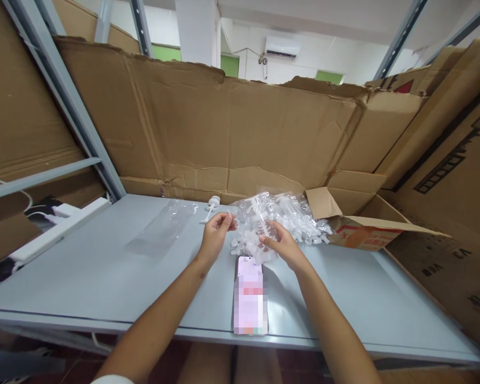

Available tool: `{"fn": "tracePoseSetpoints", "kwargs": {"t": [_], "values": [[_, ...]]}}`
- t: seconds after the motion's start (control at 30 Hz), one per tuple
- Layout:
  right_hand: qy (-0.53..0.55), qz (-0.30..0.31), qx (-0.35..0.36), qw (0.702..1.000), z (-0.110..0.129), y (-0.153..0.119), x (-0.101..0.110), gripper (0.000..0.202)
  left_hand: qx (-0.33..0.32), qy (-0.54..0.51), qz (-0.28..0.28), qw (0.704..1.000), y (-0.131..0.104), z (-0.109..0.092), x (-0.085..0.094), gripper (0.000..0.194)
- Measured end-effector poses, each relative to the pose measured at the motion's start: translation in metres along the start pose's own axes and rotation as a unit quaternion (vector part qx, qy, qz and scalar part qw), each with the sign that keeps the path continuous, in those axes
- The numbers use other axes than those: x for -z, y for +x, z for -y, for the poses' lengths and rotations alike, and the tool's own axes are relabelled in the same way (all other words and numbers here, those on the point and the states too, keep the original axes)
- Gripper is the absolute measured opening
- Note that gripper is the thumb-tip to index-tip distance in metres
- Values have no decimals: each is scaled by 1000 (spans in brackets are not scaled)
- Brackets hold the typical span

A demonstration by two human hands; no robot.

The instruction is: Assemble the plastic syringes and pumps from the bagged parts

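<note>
A clear plastic bag (253,213) with small white plastic parts in it is held up between my hands, over the middle of the table. My left hand (216,234) pinches the bag's left edge between thumb and fingers. On the other side, my right hand (283,244) is closed around the bag, thumb in front. White caps or pump-like pieces (248,242) show low in and around the bag; their exact kind is too small to tell. Just below lies a phone (250,298) with its screen lit and partly blurred out.
More bagged white parts (300,213) are heaped behind my right hand, against an open cardboard box (364,234). A flat clear bag (164,229) and a white pump-like piece (213,204) lie to the left. Cardboard sheets (244,128) wall the back; a power strip (60,232) runs along the left.
</note>
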State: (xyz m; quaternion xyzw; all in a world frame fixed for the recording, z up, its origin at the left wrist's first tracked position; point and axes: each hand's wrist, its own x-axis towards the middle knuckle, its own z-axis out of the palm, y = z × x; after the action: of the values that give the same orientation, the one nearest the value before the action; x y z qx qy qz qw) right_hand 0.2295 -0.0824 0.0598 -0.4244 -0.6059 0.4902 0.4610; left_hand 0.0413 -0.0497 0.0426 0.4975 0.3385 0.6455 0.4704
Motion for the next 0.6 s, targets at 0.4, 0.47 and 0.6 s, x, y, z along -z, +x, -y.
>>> {"fn": "tracePoseSetpoints", "kwargs": {"t": [0.4,0.47,0.6], "values": [[-2,-46,-21,999,-10,-8,-3,36,-135,337,-22,931,-3,-3,11,16],[2,-53,-33,998,-9,-9,-3,37,-173,376,-29,910,-1,-5,14,17],[41,-45,-59,996,-12,-13,0,36,-262,417,58,868,5,-8,23,27]]}}
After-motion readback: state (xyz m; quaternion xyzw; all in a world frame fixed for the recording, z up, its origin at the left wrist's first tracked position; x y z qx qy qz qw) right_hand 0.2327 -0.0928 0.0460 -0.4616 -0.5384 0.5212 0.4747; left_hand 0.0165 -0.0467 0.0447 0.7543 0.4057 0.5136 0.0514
